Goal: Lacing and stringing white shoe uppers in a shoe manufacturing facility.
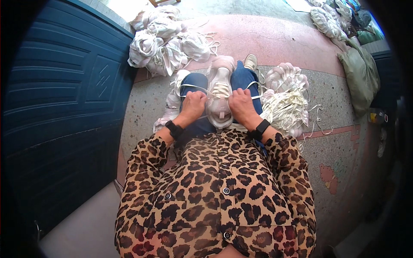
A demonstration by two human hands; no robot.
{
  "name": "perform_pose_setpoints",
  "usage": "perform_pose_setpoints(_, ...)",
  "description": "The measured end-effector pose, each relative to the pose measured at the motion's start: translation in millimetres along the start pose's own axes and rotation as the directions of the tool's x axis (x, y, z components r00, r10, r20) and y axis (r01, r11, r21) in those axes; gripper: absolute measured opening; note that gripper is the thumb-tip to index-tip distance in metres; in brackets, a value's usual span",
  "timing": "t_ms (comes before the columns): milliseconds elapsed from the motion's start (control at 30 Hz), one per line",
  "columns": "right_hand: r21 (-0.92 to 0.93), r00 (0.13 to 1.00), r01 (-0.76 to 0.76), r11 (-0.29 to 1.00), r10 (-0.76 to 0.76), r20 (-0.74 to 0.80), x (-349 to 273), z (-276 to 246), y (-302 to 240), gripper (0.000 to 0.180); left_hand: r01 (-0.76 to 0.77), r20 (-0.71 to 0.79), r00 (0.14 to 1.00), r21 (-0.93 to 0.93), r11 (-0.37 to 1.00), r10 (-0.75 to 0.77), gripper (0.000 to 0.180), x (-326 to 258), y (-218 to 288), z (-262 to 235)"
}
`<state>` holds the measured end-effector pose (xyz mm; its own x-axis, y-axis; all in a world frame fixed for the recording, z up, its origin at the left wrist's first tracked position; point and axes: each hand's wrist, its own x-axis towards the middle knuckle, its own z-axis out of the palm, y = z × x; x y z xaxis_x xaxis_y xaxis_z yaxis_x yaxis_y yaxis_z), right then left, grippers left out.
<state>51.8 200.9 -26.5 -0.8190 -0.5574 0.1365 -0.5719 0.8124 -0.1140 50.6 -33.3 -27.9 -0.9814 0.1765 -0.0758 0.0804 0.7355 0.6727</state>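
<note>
A pale pink and white sneaker (222,71) rests between my knees, toe pointing away from me, with cream laces (221,90) threaded across its front. My left hand (194,104) is closed on a shoelace at the left of the shoe's opening. On the other side my right hand (242,103) is closed as well, pinching a lace. Loose lengths of lace stretch outward from both hands over my jeans. The fingertips are partly hidden by the backs of my hands.
White shoes lie heaped (165,43) at the far left beside a blue door (73,64). To my right sit a bundle of cream laces (286,109) and more pale shoes (287,77). A grey-green sack (359,75) leans at the far right.
</note>
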Motion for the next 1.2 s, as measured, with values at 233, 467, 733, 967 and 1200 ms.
perform_pose_setpoints(233, 0.135, 0.995, -0.084, 0.987, 0.090, -0.040, -6, 6, 7, 0.003, -0.078, 0.096, 0.993, 0.074, 0.994, 0.070, 0.017, 9, 8, -9)
perform_pose_setpoints(467, 0.128, 0.992, -0.099, 0.987, 0.108, -0.067, -6, 4, 5, 0.005, -0.192, 0.128, 0.978, 0.266, 0.945, 0.163, 0.014, 17, 28, -7)
perform_pose_setpoints(733, 0.070, 0.970, -0.154, 0.986, 0.165, -0.178, -9, -13, -3, 0.015, -0.284, -0.009, 0.946, 0.464, 0.839, 0.325, 0.027, 6, 34, -15)
perform_pose_setpoints(967, -0.031, 0.977, -0.212, 0.977, 0.212, -0.005, -9, -21, -11, 0.020, -0.244, -0.020, 0.950, 0.581, 0.776, 0.313, 0.023, -17, 40, -4)
perform_pose_setpoints(1200, 0.114, 0.951, -0.305, 0.945, 0.297, 0.079, -13, -2, -7, 0.016, -0.258, 0.026, 0.964, 0.327, 0.909, 0.265, 0.016, -10, 22, 2)
